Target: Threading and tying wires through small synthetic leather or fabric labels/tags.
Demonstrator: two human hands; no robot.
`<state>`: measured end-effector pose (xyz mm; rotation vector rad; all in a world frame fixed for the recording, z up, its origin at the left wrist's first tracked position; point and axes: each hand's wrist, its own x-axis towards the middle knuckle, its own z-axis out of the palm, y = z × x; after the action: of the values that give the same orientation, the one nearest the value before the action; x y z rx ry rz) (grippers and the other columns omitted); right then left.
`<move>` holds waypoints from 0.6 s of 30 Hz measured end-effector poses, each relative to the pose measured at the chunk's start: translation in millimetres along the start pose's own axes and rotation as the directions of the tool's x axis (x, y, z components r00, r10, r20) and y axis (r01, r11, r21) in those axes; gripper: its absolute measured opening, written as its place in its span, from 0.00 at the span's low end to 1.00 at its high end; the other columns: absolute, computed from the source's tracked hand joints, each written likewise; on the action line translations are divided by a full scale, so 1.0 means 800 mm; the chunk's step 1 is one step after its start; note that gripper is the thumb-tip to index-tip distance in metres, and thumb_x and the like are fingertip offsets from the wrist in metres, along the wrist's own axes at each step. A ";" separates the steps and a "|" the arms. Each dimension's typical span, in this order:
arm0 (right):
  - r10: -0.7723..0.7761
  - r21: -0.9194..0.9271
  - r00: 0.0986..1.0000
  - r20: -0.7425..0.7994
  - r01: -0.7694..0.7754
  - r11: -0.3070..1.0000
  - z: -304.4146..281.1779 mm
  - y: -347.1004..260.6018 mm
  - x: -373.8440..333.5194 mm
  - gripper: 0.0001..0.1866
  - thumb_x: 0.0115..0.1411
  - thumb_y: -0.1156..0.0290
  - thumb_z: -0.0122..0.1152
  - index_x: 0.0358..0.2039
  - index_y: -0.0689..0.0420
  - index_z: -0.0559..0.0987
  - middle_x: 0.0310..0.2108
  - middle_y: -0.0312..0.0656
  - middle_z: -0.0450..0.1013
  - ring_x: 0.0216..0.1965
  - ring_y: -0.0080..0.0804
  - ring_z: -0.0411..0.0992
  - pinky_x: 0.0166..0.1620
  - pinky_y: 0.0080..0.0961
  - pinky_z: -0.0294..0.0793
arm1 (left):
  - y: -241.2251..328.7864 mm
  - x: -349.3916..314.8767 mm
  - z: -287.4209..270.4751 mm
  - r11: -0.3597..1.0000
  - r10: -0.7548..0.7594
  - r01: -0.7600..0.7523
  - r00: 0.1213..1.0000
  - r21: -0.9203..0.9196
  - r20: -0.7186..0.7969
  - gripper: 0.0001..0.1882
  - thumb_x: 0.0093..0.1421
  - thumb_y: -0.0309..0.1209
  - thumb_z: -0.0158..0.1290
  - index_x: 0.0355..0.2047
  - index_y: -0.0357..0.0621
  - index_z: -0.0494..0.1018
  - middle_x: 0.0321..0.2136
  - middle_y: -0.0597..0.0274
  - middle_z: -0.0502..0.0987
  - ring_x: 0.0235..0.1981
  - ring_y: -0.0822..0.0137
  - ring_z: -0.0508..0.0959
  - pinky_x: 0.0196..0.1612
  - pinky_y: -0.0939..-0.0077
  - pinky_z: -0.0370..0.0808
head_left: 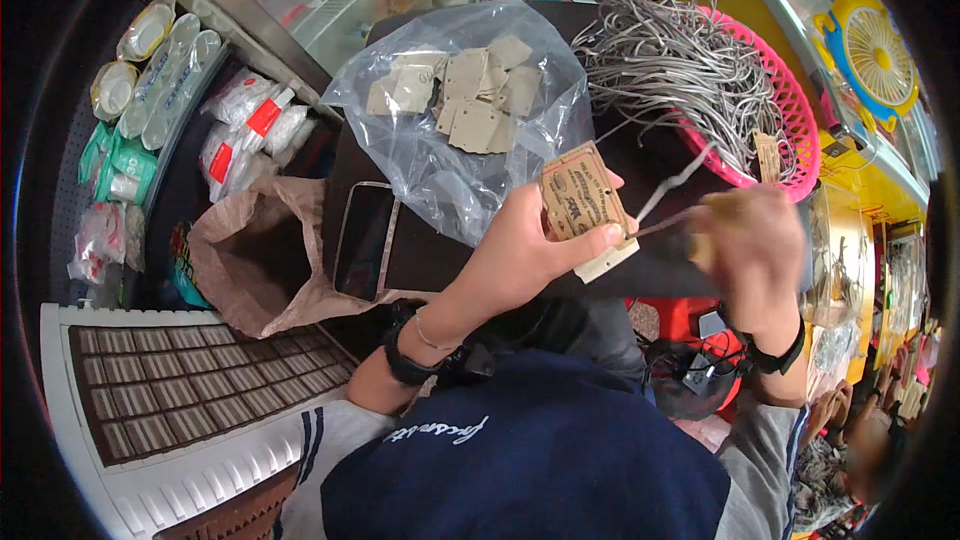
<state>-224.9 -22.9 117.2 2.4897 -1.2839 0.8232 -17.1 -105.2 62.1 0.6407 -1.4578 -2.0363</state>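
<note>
My left hand (pixel 528 242) pinches a small stack of tan cardboard tags (pixel 580 195), printed and pierced with holes. From the lower corner of the tags a thin grey cord (pixel 664 224) runs tautly to my right hand (pixel 755 250). That hand is closed on the cord, though motion blurs its fingers. Beyond my left hand, a clear plastic bag (pixel 430 175) lies open with several plain tan tags (pixel 480 100) in it. At the far right, a pink basket (pixel 806 130) is heaped with grey cords (pixel 680 65), and one tag (pixel 767 156) hangs near its rim.
A smartphone (pixel 363 243) lies on the dark table (pixel 430 255) beside an open brown bag (pixel 225 265). A white slatted unit (pixel 150 465) stands at lower left, near shelved packages (pixel 250 125). A yellow-and-blue fan (pixel 872 55) is at far right; something red (pixel 680 318) sits below the table edge.
</note>
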 end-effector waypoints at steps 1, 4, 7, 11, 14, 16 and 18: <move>0.037 -0.042 0.990 -0.138 -0.043 0.998 -0.008 -0.002 0.000 0.10 0.43 0.73 0.59 0.28 0.60 0.75 0.35 0.44 0.74 0.29 0.38 0.73 0.31 0.30 0.72 | -0.001 0.002 0.000 1.000 0.002 -0.002 1.000 -0.001 0.004 0.19 0.56 0.24 0.55 0.48 0.35 0.66 0.37 0.56 0.78 0.39 0.73 0.77 0.44 0.78 0.74; 0.481 0.442 0.561 -0.673 -0.216 0.871 0.003 -0.047 0.000 0.03 0.51 0.77 0.59 0.23 0.59 0.74 0.29 0.44 0.74 0.25 0.34 0.74 0.23 0.24 0.73 | -0.004 0.007 0.005 0.983 0.147 -0.146 0.989 0.115 0.001 0.18 0.57 0.24 0.54 0.47 0.35 0.66 0.38 0.55 0.79 0.41 0.72 0.77 0.45 0.77 0.74; -0.347 0.967 0.925 0.155 -0.070 0.244 -0.042 -0.003 0.010 0.07 0.58 0.76 0.58 0.36 0.65 0.74 0.43 0.55 0.73 0.39 0.38 0.76 0.38 0.24 0.78 | -0.008 0.017 0.020 0.925 0.278 -0.293 0.956 0.243 0.095 0.16 0.59 0.21 0.51 0.48 0.35 0.65 0.38 0.56 0.79 0.43 0.69 0.77 0.47 0.76 0.73; -0.626 0.939 0.747 0.225 -0.338 -0.067 -0.025 -0.056 -0.021 0.12 0.58 0.79 0.55 0.43 0.69 0.70 0.45 0.50 0.70 0.41 0.40 0.74 0.39 0.27 0.75 | -0.026 0.036 0.015 0.707 0.326 -0.367 0.928 0.604 0.182 0.18 0.58 0.23 0.52 0.49 0.43 0.66 0.39 0.56 0.77 0.40 0.65 0.79 0.40 0.75 0.75; -0.743 0.877 0.615 0.263 -0.473 -0.080 -0.043 -0.049 -0.059 0.13 0.57 0.79 0.53 0.44 0.68 0.69 0.46 0.48 0.68 0.42 0.38 0.72 0.39 0.28 0.72 | -0.038 0.042 0.008 0.567 0.316 -0.343 0.930 0.748 0.187 0.19 0.56 0.24 0.53 0.48 0.45 0.66 0.38 0.56 0.77 0.38 0.57 0.79 0.38 0.70 0.75; -0.616 0.921 0.756 0.223 -0.371 -0.121 -0.066 -0.052 -0.082 0.12 0.57 0.80 0.53 0.42 0.66 0.69 0.44 0.46 0.68 0.40 0.37 0.71 0.38 0.27 0.72 | -0.043 0.045 0.009 0.481 0.433 -0.422 0.877 0.769 0.211 0.19 0.56 0.25 0.53 0.48 0.52 0.66 0.25 0.56 0.72 0.29 0.54 0.76 0.31 0.63 0.73; -0.489 0.958 0.859 0.150 -0.248 -0.143 -0.084 -0.051 -0.107 0.12 0.56 0.80 0.54 0.41 0.65 0.69 0.42 0.45 0.67 0.39 0.35 0.71 0.37 0.26 0.71 | -0.037 0.042 0.000 0.440 0.362 -0.393 0.900 0.807 0.241 0.18 0.55 0.24 0.54 0.47 0.46 0.67 0.37 0.54 0.76 0.36 0.53 0.77 0.36 0.66 0.75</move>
<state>-256.7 88.7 125.2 4.2366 0.0104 1.6598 -46.6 -119.7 31.5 0.5392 -2.3640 -0.8728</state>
